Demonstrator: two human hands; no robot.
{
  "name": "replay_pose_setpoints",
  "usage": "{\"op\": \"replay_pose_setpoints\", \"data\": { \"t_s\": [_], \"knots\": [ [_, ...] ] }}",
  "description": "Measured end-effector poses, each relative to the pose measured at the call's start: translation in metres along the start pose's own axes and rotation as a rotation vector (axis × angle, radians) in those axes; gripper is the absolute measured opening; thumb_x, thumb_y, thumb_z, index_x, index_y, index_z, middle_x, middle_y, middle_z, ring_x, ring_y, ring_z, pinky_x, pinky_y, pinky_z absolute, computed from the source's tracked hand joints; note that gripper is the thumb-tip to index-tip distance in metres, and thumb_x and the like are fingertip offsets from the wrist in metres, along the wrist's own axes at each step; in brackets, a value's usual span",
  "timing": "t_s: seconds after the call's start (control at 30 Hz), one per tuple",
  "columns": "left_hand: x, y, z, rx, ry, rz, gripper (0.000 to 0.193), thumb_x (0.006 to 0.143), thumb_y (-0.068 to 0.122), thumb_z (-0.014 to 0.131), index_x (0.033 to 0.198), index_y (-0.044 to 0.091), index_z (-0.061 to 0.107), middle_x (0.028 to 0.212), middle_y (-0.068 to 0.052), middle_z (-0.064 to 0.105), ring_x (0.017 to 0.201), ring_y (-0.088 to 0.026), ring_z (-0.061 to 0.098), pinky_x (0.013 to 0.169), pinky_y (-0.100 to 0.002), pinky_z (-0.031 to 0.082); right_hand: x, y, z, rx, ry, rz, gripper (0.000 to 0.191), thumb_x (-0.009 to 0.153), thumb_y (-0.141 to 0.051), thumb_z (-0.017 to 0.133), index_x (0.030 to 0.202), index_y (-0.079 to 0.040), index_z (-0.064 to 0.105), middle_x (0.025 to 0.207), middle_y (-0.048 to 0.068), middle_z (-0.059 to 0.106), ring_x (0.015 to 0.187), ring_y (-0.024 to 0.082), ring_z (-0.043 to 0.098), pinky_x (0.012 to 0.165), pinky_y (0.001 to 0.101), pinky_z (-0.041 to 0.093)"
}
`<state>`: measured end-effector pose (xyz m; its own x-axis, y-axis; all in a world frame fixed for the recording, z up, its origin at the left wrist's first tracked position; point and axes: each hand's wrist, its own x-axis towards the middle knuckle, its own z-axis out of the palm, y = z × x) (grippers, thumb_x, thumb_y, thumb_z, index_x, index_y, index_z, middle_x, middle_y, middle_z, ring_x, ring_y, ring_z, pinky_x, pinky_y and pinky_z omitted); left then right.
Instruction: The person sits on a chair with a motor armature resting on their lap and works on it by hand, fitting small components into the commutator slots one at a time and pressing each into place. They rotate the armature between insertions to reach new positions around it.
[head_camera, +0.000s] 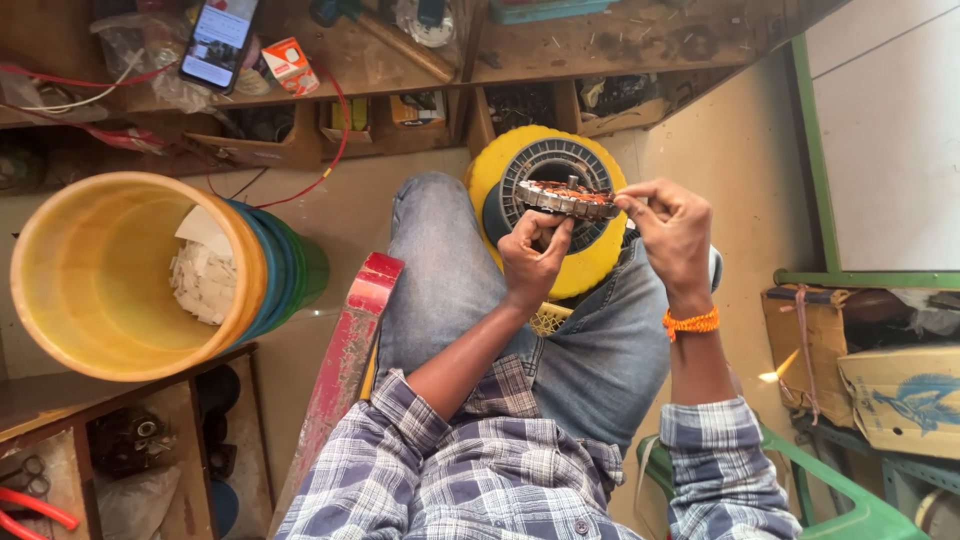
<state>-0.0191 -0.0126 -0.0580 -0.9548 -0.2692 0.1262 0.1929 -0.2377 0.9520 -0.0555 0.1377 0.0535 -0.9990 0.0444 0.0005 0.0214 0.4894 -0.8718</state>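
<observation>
Two hands share one part: the left hand (533, 252) pinches the near rim of a round stator (568, 198) w/ copper windings, thumb and fingers pressed onto its edge, while the right hand (672, 228) nips its far rim w/ fingertips closed — held edge-on above the knees, over a yellow ring-shaped fan housing (590, 268) on the floor. Looks like the inspecting or winding-dressing step; next move prob. calls for turning the stator slowly, firm hold, no snagging wire. Left — a yellow bucket (70, 290) w/ paper scraps; a phone (218, 42) on the wooden bench.
</observation>
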Motion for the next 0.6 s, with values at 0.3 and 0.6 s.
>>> {"op": "replay_pose_setpoints", "data": {
  "t_s": [0.3, 0.6],
  "knots": [
    [0.0, -0.001, 0.003, -0.009, 0.019, -0.031, 0.007, 0.098, 0.004, 0.073, 0.097, 0.001, 0.068, 0.065, 0.009, 0.052, 0.058, 0.003, 0.041, 0.051, -0.019, 0.03, -0.037, -0.001, 0.018, -0.13, 0.051, -0.233, 0.005, 0.098, -0.001, 0.075, 0.102, 0.002, 0.072, 0.071, -0.001, 0.063, 0.061, -0.001, 0.049, 0.053, 0.0205, 0.037],
    [-0.002, -0.004, 0.002, 0.01, 0.015, 0.019, 0.006, 0.1, 0.004, 0.073, 0.1, 0.003, 0.068, 0.065, 0.008, 0.053, 0.058, 0.002, 0.042, 0.051, -0.02, 0.032, -0.047, 0.018, 0.031, -0.127, 0.037, -0.308, 0.008, 0.098, 0.001, 0.073, 0.105, 0.004, 0.073, 0.09, 0.009, 0.076, 0.076, 0.006, 0.069, 0.066, 0.0227, 0.053]
  ]
}}
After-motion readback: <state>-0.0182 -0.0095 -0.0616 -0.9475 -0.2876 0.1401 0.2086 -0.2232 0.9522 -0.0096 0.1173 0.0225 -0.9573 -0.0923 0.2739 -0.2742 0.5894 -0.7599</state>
